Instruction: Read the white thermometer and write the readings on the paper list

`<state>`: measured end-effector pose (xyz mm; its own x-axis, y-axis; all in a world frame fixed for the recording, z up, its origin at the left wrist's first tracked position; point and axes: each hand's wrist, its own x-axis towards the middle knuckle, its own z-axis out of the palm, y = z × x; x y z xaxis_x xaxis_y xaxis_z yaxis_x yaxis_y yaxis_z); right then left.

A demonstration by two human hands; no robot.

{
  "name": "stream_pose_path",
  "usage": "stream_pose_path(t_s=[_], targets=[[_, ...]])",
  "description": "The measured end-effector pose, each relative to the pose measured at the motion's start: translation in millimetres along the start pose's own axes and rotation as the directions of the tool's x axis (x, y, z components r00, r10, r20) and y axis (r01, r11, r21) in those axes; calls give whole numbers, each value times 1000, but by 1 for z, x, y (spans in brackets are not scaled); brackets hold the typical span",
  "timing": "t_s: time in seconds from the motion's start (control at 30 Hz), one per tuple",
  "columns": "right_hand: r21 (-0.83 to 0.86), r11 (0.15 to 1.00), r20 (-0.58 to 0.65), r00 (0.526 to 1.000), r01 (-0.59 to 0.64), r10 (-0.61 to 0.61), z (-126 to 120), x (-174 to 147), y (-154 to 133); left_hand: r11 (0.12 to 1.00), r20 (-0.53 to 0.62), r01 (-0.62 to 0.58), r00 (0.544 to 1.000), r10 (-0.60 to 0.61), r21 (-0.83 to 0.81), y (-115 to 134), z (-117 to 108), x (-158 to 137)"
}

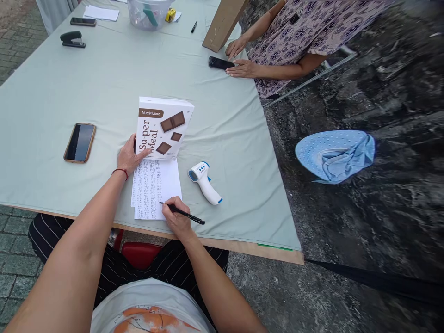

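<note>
My left hand is closed on the lower left edge of a white box printed "NutriMotion Su-per Meal" with brown chocolate pieces, its thumb on the front face. Beneath the box's lower edge lie sheets of paper covered in dense rows of small black writing. A black pen is pinched in my right hand, its tip over the lower part of the sheet; whether it touches cannot be made out. Just right of the paper rests a white and blue infrared thermometer.
A phone lies at left on the cloth-covered table. Farther back are a stapler, another phone, a clear plastic tub and a cardboard piece. Another person's hands touch a dark phone. A blue hat appears beyond the right edge.
</note>
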<state>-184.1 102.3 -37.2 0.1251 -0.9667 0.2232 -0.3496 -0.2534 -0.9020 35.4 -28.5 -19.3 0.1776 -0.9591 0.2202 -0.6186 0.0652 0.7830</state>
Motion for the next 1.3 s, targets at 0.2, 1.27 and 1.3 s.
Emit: stream_pose_path(t_s=[0.2, 1.27, 1.3], targets=[[4, 1000, -12, 1000, -23, 23, 0, 0, 0, 1000, -9, 0, 1000, 0, 3, 0, 0, 0], [27, 998, -135, 989, -50, 53, 2, -1, 4, 1000, 1, -4, 1000, 4, 14, -1, 0, 1], [27, 998, -127, 991, -49, 52, 2, -1, 4, 1000, 2, -2, 1000, 2, 15, -2, 0, 1]])
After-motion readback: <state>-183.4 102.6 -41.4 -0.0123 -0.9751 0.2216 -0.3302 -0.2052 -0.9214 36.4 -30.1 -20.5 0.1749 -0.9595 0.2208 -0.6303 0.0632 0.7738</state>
